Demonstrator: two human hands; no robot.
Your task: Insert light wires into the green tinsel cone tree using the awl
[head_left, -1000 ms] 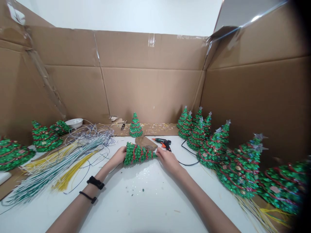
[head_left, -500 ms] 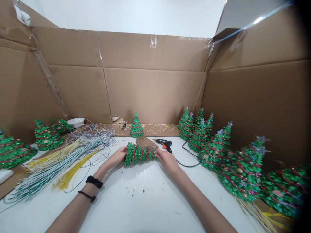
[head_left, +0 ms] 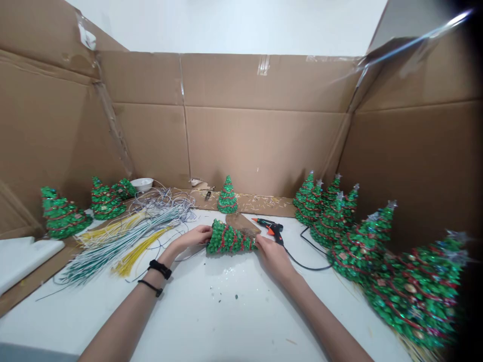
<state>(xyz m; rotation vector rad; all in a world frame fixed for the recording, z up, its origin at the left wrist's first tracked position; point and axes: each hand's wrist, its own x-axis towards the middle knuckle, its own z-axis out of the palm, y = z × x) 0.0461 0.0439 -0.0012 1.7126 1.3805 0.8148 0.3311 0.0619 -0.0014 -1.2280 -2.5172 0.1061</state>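
Observation:
A small green sequin-covered Christmas tree with red garland point(head_left: 231, 239) lies on its side in the air above the white table point(head_left: 211, 311). My left hand point(head_left: 193, 237) holds its wide base end, fingers against the rim. My right hand point(head_left: 273, 259) grips the narrow top end, and the tip is hidden in my fingers. A black band and a thin black cord circle my left wrist.
A black-corded hot glue gun point(head_left: 270, 229) and a brown board piece point(head_left: 241, 223) lie just beyond the tree. Bundles of white and yellow wires point(head_left: 124, 246) lie left. Several finished trees point(head_left: 362, 246) stand right, with cardboard walls point(head_left: 260, 146) behind.
The whole scene has shifted right and slightly up in view as my head turned. Both hands still hold the tree on its side, with little change between them.

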